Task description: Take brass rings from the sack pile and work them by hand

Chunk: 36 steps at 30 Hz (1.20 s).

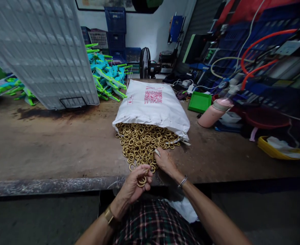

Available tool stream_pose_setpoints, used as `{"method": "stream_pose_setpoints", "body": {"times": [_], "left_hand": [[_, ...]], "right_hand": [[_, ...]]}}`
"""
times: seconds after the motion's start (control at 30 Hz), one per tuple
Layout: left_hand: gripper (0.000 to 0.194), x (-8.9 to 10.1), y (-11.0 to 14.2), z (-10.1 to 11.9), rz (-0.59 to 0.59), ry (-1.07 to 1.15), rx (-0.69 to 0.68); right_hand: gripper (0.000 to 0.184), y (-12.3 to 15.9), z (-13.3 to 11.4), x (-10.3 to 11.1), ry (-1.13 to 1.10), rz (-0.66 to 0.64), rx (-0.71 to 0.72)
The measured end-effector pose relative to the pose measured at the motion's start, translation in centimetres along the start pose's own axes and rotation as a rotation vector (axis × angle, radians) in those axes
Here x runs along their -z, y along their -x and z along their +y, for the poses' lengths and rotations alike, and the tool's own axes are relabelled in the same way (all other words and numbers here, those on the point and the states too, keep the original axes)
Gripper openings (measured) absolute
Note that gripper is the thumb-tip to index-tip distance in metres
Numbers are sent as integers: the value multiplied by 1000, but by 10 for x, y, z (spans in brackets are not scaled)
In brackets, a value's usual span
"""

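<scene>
Brass-coloured metal rings (137, 143) spill in a heap from the open mouth of a white sack (152, 102) with red print. Just in front of the heap, at the table's edge, my left hand (138, 182) is curled palm up around a few of the rings. My right hand (166, 161) reaches into the heap's right side, fingers bent down among the rings. A small pale piece shows at its fingers, too small to name. Whether a ring is in that hand's fingertips is hidden.
A grey ribbed plastic panel (45, 54) stands at the left, beside a pile of green and blue plastic pieces (109, 75). To the right are a green tray (200, 102), a pink bottle (215, 112) and a yellow basket (282, 149). Behind stands a black fan (145, 63).
</scene>
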<state>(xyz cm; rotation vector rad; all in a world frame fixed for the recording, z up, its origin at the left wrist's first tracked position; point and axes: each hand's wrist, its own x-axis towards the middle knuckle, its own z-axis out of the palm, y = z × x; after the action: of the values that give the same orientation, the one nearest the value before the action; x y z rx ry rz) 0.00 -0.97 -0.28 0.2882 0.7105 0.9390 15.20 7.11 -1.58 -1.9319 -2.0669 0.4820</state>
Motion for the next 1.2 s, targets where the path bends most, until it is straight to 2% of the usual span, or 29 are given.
{"method": "stream_pose_setpoints", "body": {"times": [0.13, 0.23, 0.33, 0.43, 0.57, 0.73, 0.83, 0.9, 1.07, 1.2], "left_hand": [[22, 9, -7, -2, 42, 89, 17], [23, 8, -11, -1, 63, 52, -12], [25, 0, -13, 2, 47, -133, -127], [28, -8, -15, 6, 112, -382, -264], [35, -13, -16, 8, 175, -602, -349], [28, -9, -19, 2, 121, -740, -399], [24, -7, -21, -1, 116, -753, -457], [26, -6, -20, -2, 105, -721, -436], [32, -5, -16, 0, 41, -480, -222], [32, -2, -15, -1, -13, -341, -168]], "right_hand": [[17, -2, 6, 0, -123, 30, 5], [19, -1, 10, 1, -283, 60, -18], [18, 2, 9, 3, -437, 106, -33], [16, 8, 4, 5, -563, 114, -54], [20, 20, -6, 8, -738, 21, -94], [21, 33, -16, 9, -963, -174, -221], [25, 36, -19, 9, -1052, -222, -270], [25, 38, -19, 8, -1048, -208, -258], [30, 41, -17, 5, -1023, -258, -207], [32, 43, -15, 3, -994, -291, -177]]}}
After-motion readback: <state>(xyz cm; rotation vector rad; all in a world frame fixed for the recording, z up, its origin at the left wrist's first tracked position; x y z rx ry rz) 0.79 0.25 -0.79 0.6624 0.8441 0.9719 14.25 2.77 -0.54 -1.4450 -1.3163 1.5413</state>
